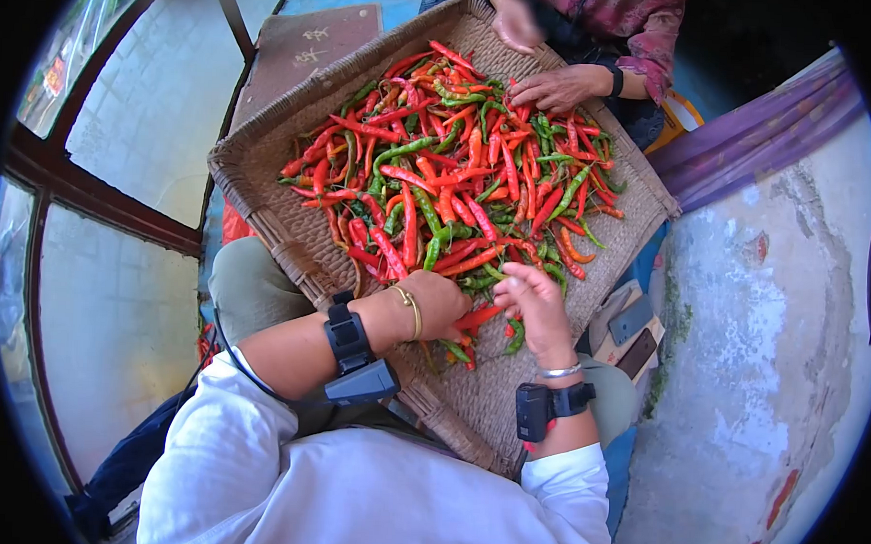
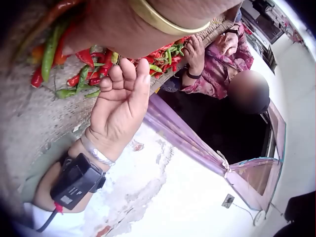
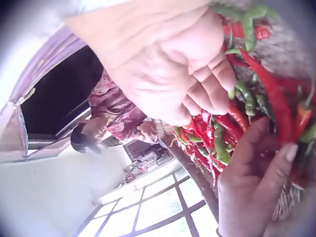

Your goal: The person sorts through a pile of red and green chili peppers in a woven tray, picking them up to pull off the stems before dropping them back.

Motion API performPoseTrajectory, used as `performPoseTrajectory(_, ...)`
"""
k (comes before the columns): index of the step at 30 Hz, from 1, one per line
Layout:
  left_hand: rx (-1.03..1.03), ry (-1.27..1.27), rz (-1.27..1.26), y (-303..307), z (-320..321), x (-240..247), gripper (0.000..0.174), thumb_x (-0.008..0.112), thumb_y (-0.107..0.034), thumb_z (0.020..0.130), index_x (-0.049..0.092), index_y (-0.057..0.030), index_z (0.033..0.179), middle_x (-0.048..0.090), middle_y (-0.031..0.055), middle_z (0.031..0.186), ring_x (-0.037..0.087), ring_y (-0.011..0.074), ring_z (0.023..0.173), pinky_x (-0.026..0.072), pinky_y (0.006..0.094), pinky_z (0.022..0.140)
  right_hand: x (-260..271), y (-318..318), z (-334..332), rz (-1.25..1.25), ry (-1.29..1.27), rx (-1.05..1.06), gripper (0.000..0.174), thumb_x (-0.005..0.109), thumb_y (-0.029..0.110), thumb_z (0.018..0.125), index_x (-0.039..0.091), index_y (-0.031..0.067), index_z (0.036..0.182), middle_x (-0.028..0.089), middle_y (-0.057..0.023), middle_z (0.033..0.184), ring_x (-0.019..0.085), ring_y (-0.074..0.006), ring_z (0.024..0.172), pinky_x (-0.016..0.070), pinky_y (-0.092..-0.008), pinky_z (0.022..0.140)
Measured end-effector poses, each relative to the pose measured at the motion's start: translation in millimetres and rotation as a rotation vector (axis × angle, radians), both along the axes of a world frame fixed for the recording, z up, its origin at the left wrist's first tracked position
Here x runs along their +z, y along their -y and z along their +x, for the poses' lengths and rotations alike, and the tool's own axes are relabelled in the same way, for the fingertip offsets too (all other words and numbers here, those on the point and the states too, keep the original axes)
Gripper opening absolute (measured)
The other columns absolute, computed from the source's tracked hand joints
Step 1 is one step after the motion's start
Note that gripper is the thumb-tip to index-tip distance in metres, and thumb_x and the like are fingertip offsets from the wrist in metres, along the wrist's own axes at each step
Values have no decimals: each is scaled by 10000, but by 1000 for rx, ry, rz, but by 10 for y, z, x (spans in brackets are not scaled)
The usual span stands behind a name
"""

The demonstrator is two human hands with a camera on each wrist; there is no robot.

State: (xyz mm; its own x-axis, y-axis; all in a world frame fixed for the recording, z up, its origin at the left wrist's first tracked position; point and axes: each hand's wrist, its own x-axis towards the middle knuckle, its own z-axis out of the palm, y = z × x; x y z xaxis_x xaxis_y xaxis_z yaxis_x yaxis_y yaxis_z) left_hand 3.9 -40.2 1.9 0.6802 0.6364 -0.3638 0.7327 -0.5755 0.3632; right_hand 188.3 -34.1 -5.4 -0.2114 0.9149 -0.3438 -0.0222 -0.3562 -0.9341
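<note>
Red, orange and green chili peppers lie heaped in a large shallow woven basket. With thumb and curled fingers, my left hand holds a red chili pepper low over the near part of the basket. Other peppers show around its fingertips, partly hidden by the hand in the head view. My right hand hovers just to the right, palm turned toward the left hand. Its fingers are loosely bent, and the palm shows bare in the left wrist view.
Across the basket, another person's hand rests at the pile's far edge, their other hand raised beside it. Two phones lie right of the basket. A peeling wall stands right, a framed window left.
</note>
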Motion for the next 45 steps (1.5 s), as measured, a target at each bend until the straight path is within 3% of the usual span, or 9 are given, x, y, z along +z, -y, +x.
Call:
performPoseTrajectory(1,1,2,1,6,2,-17,318,581,-359,721,564,-92,893,589,94,758,594,270,726,474,390,596,30,17,-34,74,220,141,252,504,130,830,517,6,1049,597,-64,824,568,-97,678,449,-196,570)
performPoseTrajectory(10,184,90,57,-44,-30,33,198,582,-225,668,600,-86,808,600,95,732,598,265,693,477,382,582,-88,116,-211,352,357,390,375,538,-19,732,486,11,1101,587,-39,864,540,-64,643,438,-204,575)
performPoseTrajectory(12,242,298,38,-68,-80,17,227,598,-254,664,608,-83,813,606,97,711,593,272,675,469,374,568,54,118,-228,375,461,430,425,592,21,687,488,34,1099,600,-126,876,609,-208,745,485,-290,663)
performPoseTrajectory(18,417,608,-168,-120,-129,101,212,660,-213,678,610,-58,814,602,77,651,598,196,617,457,294,563,26,109,-182,641,697,512,217,621,117,694,566,28,884,583,-154,721,601,-256,674,465,-351,587)
performPoseTrajectory(28,231,664,-99,-194,-222,125,224,684,-167,673,617,-40,844,607,79,672,588,157,608,457,266,567,-45,154,-133,271,408,418,150,631,157,723,576,19,706,536,-66,544,473,-128,471,400,-274,484)
performPoseTrajectory(39,760,838,-272,-654,-423,426,159,623,-159,755,598,-5,725,528,-31,597,469,45,554,406,208,521,-73,143,-71,282,648,621,152,605,178,716,598,29,747,600,-85,649,567,-133,583,452,-281,569)
performPoseTrajectory(41,773,793,-205,-859,-225,247,243,625,-193,758,582,8,888,570,22,717,509,73,619,434,231,555,-210,120,-58,253,532,552,144,595,170,735,594,27,749,596,-70,638,557,-126,566,446,-271,547)
performPoseTrajectory(43,845,1361,-186,-952,55,204,473,659,-199,725,477,25,1100,592,108,882,560,126,716,461,267,628,-211,108,-61,224,414,477,137,585,162,755,590,25,750,592,-55,628,547,-119,549,441,-261,524)
performPoseTrajectory(45,621,1154,43,-805,203,121,651,659,-217,725,323,14,1233,550,163,1013,569,172,817,467,291,685,-33,81,-50,-50,201,269,130,555,147,795,580,24,759,565,-13,611,509,-83,511,407,-214,475)
